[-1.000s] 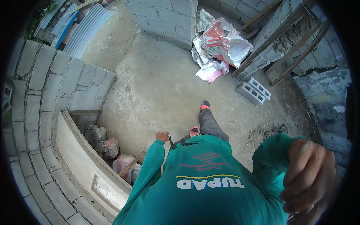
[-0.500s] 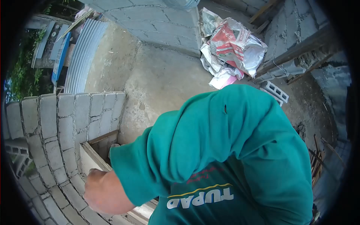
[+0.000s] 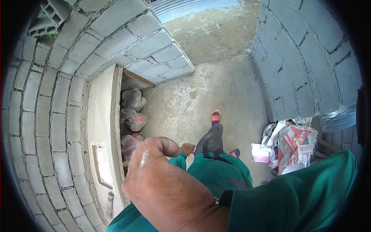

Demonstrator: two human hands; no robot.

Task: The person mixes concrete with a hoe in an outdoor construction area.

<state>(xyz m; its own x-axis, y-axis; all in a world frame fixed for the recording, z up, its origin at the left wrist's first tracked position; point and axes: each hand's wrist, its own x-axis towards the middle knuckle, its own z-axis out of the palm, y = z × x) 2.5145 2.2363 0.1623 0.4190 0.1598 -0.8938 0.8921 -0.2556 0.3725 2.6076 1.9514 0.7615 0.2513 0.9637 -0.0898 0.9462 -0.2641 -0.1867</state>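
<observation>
My right hand [image 3: 166,189] fills the lower middle of the view, close to the camera, back side up with the fingers curled in; nothing shows in it. Its green sleeve [image 3: 293,201] comes in from the right. My left hand [image 3: 188,148] hangs low by my hip, small and closed, with nothing visible in it. Below are my dark trousers [image 3: 211,140] and red sandals [image 3: 215,115] on the concrete floor [image 3: 216,89]. The right hand hovers near a plastered concrete ledge [image 3: 101,127] without touching it.
Grey block walls stand on the left [image 3: 50,100] and right [image 3: 305,62]. Tied sacks [image 3: 133,116] lie under the ledge, and a small brush [image 3: 110,205] rests against it. Empty cement bags [image 3: 290,145] and a wire coil [image 3: 340,118] are at right. Corrugated sheet [image 3: 193,5] lies beyond.
The view has swung round, so the bags now sit at the right. My right arm has crossed in front of me and the hand has come close to the camera.
</observation>
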